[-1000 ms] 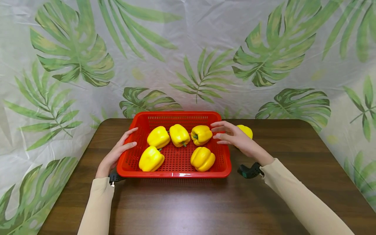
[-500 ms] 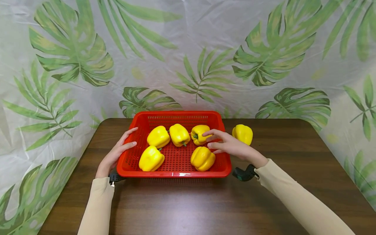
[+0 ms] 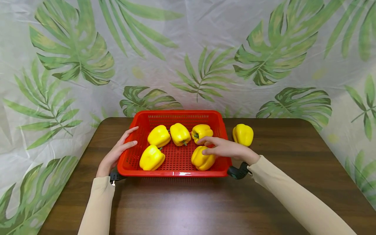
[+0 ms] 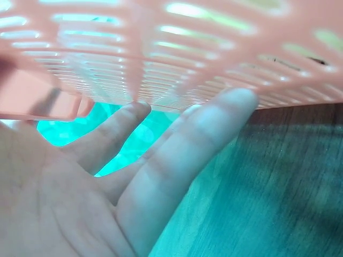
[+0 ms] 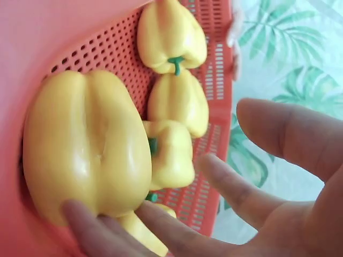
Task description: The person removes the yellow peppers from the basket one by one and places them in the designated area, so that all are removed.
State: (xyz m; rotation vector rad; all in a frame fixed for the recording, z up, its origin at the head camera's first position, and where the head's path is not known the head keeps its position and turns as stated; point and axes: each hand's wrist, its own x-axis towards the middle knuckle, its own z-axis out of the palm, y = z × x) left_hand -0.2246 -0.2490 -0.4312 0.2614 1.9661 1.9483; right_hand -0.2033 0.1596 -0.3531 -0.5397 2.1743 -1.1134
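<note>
A red plastic basket [image 3: 176, 174] with slotted walls sits on the table and holds several yellow bell peppers. At its left side, my left hand [image 3: 116, 151] grips the wall: thumb and a finger lie over the rim, while other fingers [image 4: 177, 144] touch the slotted outside. My right hand [image 3: 226, 148] is over the right rim, fingers spread above the front-right bell pepper [image 3: 202, 160]. In the right wrist view, fingertips are close to or touching that bell pepper [image 5: 88, 144], with the thumb well apart. Another bell pepper [image 3: 202, 133] lies just behind it.
One yellow bell pepper [image 3: 243, 134] stands on the dark wooden table [image 3: 279, 143], right of the basket. A leaf-patterned cloth [image 3: 205, 39] hangs behind the table. Inside the basket, more bell peppers [image 3: 159, 136] lie toward the back and left.
My right hand has moved left and toward me, from the bell pepper outside the basket to above the front-right one inside. The left hand and basket stay in place.
</note>
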